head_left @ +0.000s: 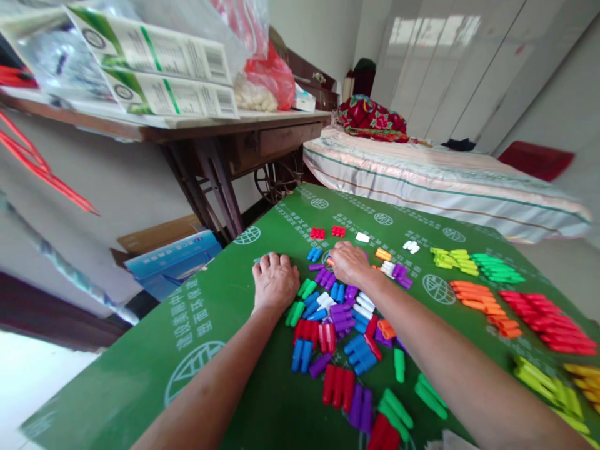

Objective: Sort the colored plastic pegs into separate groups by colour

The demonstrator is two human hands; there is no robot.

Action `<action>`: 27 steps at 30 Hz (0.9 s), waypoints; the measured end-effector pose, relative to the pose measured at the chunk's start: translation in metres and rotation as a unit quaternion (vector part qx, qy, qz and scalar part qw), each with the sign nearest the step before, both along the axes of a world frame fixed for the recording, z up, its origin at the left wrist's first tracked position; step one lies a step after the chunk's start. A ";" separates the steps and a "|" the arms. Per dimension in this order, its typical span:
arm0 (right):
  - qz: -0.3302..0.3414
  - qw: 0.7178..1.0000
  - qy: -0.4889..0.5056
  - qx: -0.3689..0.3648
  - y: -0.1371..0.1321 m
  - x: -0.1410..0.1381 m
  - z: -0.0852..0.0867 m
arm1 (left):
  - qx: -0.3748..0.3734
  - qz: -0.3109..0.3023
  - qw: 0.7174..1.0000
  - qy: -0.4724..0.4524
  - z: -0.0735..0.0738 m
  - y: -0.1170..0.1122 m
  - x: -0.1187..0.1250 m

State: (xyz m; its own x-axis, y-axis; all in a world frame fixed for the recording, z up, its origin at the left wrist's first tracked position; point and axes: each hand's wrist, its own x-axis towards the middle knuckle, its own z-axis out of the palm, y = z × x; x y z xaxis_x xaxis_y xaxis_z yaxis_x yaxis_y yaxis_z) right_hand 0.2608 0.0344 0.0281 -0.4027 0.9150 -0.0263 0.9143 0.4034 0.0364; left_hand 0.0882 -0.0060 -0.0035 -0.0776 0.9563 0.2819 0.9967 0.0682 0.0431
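A heap of mixed plastic clips (337, 337) in blue, purple, red, green, white and orange lies on a green board (225, 337). My left hand (274, 281) rests flat on the board at the heap's left edge, fingers stretched out, holding nothing. My right hand (349, 262) reaches to the far side of the heap with fingers curled down onto some clips; what they grip is hidden. Small clusters of red clips (325, 232) and white clips (411, 246) lie just beyond my hands.
Sorted rows lie at the right: light green (452, 259), green (497, 267), orange (485, 300), red (548, 322), yellow-green (548, 384). A wooden table (234, 134) with boxes and bags stands at the back left. A bed (435, 178) lies behind the board.
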 end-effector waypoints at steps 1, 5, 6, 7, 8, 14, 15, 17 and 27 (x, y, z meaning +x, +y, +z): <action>0.005 1.000 0.001 0.000 -0.001 -0.001 -0.001 | -0.001 0.001 1.000 0.001 0.000 0.000 0.000; 0.022 1.000 0.012 0.002 -0.007 0.006 -0.001 | -0.001 0.001 1.000 -0.005 0.001 0.000 0.000; 0.024 1.000 0.015 0.001 -0.009 0.010 0.000 | 0.000 0.000 1.000 -0.006 0.001 0.000 0.000; 0.025 0.999 0.019 -0.001 -0.011 0.014 0.001 | 0.001 -0.001 1.000 -0.007 0.000 0.001 0.000; 0.026 0.999 0.024 -0.002 -0.013 0.018 0.003 | 0.002 -0.001 1.000 -0.005 0.000 0.001 0.000; 0.012 0.999 0.038 -0.005 -0.022 0.024 0.006 | 0.001 -0.001 1.000 0.005 0.000 0.003 -0.001; 0.009 0.999 0.038 -0.004 -0.024 0.020 0.004 | -0.001 0.000 1.000 0.006 0.002 0.003 0.000; 0.003 0.999 0.038 -0.002 -0.028 0.012 0.001 | -0.006 0.001 1.000 0.009 0.004 0.003 0.000; -0.083 0.995 0.045 -0.014 -0.029 0.062 0.029 | -0.012 0.006 1.000 0.012 0.007 0.002 0.001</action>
